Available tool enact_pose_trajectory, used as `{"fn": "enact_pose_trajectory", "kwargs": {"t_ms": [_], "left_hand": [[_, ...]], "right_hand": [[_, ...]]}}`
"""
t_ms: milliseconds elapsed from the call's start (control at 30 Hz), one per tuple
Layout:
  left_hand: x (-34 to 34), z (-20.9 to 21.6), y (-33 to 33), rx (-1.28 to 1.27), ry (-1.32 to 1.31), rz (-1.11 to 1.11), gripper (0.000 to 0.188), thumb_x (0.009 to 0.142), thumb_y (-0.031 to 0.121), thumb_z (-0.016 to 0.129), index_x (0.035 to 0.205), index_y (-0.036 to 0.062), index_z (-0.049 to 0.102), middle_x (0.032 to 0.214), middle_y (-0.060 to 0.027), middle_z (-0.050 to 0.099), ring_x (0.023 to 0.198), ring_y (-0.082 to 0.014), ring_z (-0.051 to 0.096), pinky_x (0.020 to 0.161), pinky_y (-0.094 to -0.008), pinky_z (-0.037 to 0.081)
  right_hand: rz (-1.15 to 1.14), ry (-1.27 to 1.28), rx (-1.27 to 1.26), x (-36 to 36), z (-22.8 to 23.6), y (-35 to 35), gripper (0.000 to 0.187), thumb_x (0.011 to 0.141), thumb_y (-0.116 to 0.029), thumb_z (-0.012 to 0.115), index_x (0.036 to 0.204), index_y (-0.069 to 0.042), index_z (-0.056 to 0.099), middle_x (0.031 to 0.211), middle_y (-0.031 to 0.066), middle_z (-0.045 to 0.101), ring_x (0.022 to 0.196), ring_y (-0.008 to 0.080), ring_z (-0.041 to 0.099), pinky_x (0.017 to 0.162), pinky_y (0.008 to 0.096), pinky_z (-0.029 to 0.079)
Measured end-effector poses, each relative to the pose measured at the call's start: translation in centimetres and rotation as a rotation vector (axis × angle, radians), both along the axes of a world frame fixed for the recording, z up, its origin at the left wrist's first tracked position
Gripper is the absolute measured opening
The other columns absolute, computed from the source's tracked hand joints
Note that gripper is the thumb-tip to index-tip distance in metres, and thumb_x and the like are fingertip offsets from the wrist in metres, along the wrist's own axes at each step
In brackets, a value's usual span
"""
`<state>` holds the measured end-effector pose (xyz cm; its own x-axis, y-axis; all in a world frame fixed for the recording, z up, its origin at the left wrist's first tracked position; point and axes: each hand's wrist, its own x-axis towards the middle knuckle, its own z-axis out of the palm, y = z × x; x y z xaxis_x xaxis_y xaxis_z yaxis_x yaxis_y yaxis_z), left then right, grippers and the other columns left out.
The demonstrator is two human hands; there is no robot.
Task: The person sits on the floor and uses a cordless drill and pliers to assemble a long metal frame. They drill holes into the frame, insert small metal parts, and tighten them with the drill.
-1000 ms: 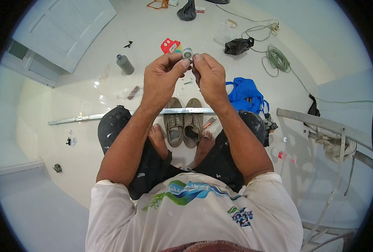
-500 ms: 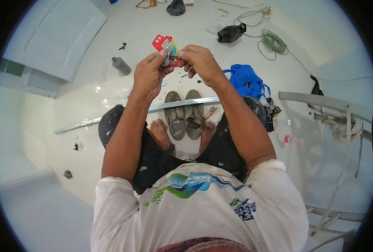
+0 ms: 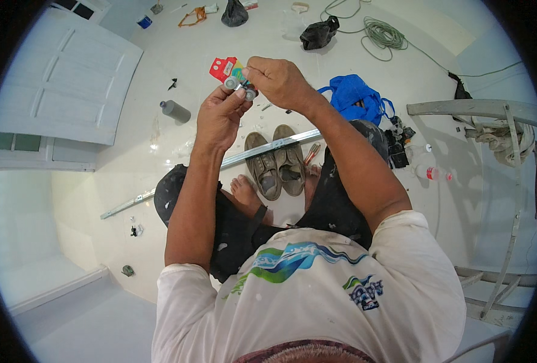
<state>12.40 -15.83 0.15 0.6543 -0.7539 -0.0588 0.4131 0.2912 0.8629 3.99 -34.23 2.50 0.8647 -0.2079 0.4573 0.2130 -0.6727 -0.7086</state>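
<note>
A small metal roller fitting with pale round wheels (image 3: 231, 83) is held up in front of me, pinched by the thumb and fingers of my left hand (image 3: 219, 118). Close against its right side is my right hand (image 3: 283, 81), its thumb and index finger pressed together at the fitting. Whatever small part those fingertips grip is hidden. Just behind the fitting shows a red and yellow printed card (image 3: 222, 68); I cannot tell whether it lies on the floor or is held.
A long metal track (image 3: 244, 158) lies across brown shoes (image 3: 262, 172) between my feet. Around me are a grey bottle (image 3: 175, 111), a blue bag (image 3: 354, 100), a black bag (image 3: 320, 33), coiled cable (image 3: 383, 33), a clear bottle (image 3: 433, 173) and a wooden ladder-like frame (image 3: 510, 139).
The fitting has turned, so its wheels now face up more plainly. My right hand has shifted slightly to the left over it. The whole view has rotated a little.
</note>
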Motion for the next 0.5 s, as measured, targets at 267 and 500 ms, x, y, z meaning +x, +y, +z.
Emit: {"fn": "enact_pose_trajectory", "kwargs": {"t_ms": [267,500], "left_hand": [[-1.0,0.2,-0.5,0.005,-0.196,0.001,0.03,0.1,0.001,0.073,0.127,-0.0042,0.063,0.117,-0.0129,0.073,0.106,-0.0199,0.074,0.099,-0.0391,0.064],[-1.1,0.6,-0.4,-0.009,-0.311,0.006,0.029,0.1,-0.001,0.071,0.128,-0.0047,0.063,0.116,-0.0116,0.072,0.105,-0.0179,0.073,0.1,-0.0384,0.063]], "right_hand": [[-0.027,0.207,-0.014,-0.5,1.1,-0.6,0.038,0.106,-0.04,0.059,0.102,-0.005,0.073,0.087,0.0183,0.073,0.074,0.035,0.069,0.071,0.0472,0.054],[0.099,-0.021,-0.089,-1.7,2.4,-1.0,0.031,0.104,-0.034,0.062,0.102,-0.004,0.071,0.088,0.0169,0.073,0.073,0.039,0.069,0.07,0.0492,0.054]]}}
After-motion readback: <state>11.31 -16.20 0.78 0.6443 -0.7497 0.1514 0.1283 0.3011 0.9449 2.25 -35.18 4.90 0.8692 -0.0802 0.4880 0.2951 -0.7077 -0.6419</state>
